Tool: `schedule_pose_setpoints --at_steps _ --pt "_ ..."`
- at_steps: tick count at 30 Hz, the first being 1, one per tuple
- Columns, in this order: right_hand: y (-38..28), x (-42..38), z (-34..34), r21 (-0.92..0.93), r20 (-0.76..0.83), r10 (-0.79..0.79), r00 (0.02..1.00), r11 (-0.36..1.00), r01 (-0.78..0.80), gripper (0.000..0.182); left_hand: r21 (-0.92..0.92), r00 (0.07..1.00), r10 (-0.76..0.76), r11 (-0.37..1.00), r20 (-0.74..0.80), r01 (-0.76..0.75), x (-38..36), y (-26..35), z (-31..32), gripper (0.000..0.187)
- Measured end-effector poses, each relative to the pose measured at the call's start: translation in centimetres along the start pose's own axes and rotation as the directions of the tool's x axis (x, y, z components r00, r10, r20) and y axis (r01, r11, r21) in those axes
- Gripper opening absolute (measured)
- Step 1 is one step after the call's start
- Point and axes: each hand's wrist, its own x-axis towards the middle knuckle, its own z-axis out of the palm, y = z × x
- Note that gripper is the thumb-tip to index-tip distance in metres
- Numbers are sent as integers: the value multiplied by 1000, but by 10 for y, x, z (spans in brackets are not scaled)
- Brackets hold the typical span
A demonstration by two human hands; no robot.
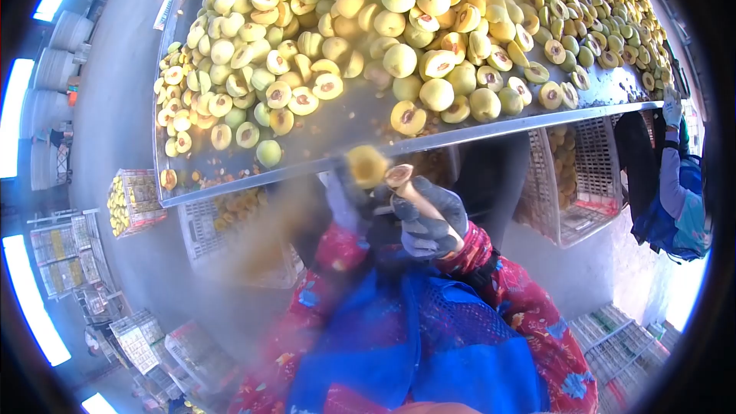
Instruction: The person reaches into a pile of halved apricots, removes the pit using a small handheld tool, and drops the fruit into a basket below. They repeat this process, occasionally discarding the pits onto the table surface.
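My right hand (433,218), in a grey glove, is closed round a tool with a pale wooden handle (425,203). At the tool's upper end is a reddish-brown piece (399,176), perhaps a fruit's cut face or the tool's head; I cannot tell which. Just left of it is a yellow fruit (367,166), blurred, by my left hand (343,195). That hand is gloved and smeared, its fingers mostly hidden. Both hands are just below the front edge of a metal table (345,145), which bears a large heap of whole and halved yellow-green fruits (400,60).
Under the table edge stand plastic crates (586,184) with fruit, and another fruit crate (138,203) is at the left. A co-worker (682,192) stands at the far right, with a gloved hand at the table's edge. Stacked crates (617,345) are at the lower right.
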Motion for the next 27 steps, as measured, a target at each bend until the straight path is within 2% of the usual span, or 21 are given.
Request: schedule_pose_setpoints --at_steps 2,4,5,6,9,11,13,15,18,21,22,23,25,26,27 --pt "-1 -7 10 1 -233 -56 971 998 58 45 283 987 -145 946 -70 159 9 31 -35 44" --pt "-14 -15 -14 -33 -201 19 979 999 -27 45 535 877 -411 697 -249 478 23 74 -77 44" --pt "-18 -17 -17 -110 -275 -8 961 994 -23 42 569 795 -492 561 -354 601 29 94 -91 44" --pt "-19 -18 -20 -184 -345 -42 938 983 -24 40 929 940 141 253 -310 268 13 27 -137 42" --pt "-19 -11 -23 -319 -455 -77 887 944 -81 37 935 971 22 275 -238 223 55 56 -134 39" --pt "-15 -7 -17 -396 -516 -127 847 912 -104 37 967 993 64 242 -99 81 97 44 -107 43" --pt "-8 -2 -1 -489 -576 -226 785 865 -110 38 987 967 221 73 127 -146 135 32 -74 40" --pt "-4 -6 3 -586 -584 -287 760 797 -149 39 953 921 271 -189 281 -235 167 -10 -60 42" --pt "0 -6 17 -695 -567 -381 730 697 -176 40 935 936 118 -177 331 -308 176 -8 -57 44" --pt "3 -2 20 -784 -529 -443 723 582 -217 41 863 873 -69 -134 482 -487 168 -6 -66 49" --pt "3 -1 20 -811 -514 -459 725 536 -236 40 902 888 -161 25 430 -432 156 11 -63 47" --pt "2 1 19 -822 -503 -467 727 519 -235 38 921 930 -124 233 345 -311 148 13 -63 45" --pt "0 6 17 -844 -478 -485 732 484 -230 34 789 982 -107 612 152 -56 134 23 -61 40" --pt "0 9 17 -857 -467 -503 728 462 -230 32 310 918 -391 882 61 355 125 35 -55 41" --pt "2 12 19 -867 -458 -520 721 441 -232 30 26 902 -394 918 173 396 114 35 -56 44"
